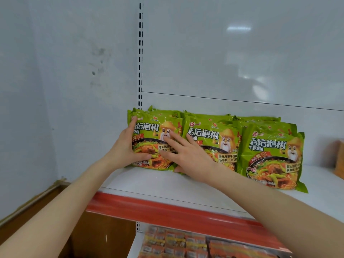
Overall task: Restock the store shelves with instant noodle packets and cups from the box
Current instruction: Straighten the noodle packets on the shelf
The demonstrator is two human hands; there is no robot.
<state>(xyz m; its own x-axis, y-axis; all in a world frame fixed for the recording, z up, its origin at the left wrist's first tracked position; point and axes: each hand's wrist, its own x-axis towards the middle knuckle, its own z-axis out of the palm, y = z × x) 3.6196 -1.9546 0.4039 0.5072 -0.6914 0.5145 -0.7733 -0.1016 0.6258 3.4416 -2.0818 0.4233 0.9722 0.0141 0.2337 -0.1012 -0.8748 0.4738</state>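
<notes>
While you square leftmost packet (149, 127), just right of post (140, 53), left hand (124, 148) lies straight-fingered along its edge, right hand (186, 155) flat, spread on its face; neither grips. Next, likely: release gently, fetch more stock.

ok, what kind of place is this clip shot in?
Most likely a shop aisle: a white retail shelf with a red price strip on its front edge, rows of identical green noodle packets faced outward, and more packaged goods lower down.
</notes>
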